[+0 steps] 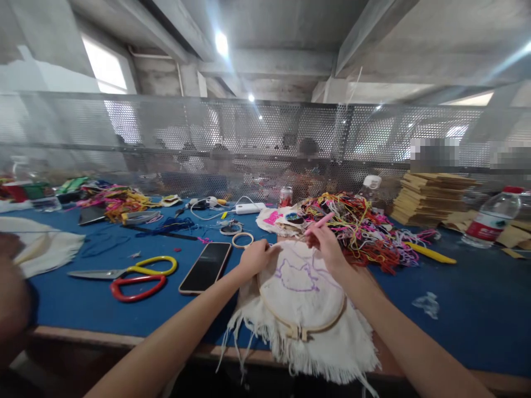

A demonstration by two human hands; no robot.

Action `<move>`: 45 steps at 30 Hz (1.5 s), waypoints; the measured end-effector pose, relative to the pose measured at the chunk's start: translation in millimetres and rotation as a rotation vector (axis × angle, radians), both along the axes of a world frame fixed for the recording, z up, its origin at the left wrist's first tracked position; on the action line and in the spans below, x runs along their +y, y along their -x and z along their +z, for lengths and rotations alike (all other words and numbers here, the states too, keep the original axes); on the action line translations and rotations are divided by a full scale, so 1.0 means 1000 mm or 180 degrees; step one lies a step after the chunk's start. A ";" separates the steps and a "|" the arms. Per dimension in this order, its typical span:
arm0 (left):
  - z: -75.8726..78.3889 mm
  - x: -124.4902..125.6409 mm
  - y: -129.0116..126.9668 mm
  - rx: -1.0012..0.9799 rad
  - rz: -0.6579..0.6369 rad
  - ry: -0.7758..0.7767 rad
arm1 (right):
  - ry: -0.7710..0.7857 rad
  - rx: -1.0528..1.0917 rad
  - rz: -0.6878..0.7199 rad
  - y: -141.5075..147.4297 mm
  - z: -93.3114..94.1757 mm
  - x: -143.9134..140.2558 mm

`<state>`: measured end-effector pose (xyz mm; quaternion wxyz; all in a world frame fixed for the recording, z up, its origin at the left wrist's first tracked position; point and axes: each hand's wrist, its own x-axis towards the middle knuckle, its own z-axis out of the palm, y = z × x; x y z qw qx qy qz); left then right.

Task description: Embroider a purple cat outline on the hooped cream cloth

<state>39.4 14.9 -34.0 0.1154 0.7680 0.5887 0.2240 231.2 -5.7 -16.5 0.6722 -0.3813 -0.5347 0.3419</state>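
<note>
Left hand (256,257) grips embroidery hoop (305,309) rim; right hand (327,243) fingers pinch pink pen (319,223), probably marking; keep cloth taut.

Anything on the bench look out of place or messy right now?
Mostly the thread tangle: a loose multicoloured heap behind the embroidery hoop, spilling toward the right hand. The cloth hangs frayed over the table edge. Scissors and phone lie flat.
</note>
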 end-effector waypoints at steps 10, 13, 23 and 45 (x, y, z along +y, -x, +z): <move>0.028 0.014 0.017 -0.3033 0.0407 -0.0643 | -0.0681 0.0595 -0.0364 -0.035 0.027 0.002; 0.028 0.015 0.018 -0.3013 0.0267 -0.0586 | -0.0448 0.0002 0.0205 -0.016 0.019 -0.006; 0.041 0.002 0.013 -0.2467 -0.0753 -0.1164 | -0.0423 -0.1367 0.0319 0.012 0.014 -0.034; 0.043 -0.003 0.014 -0.2038 -0.0581 -0.1378 | -0.0372 -0.1609 0.0052 0.011 0.009 -0.030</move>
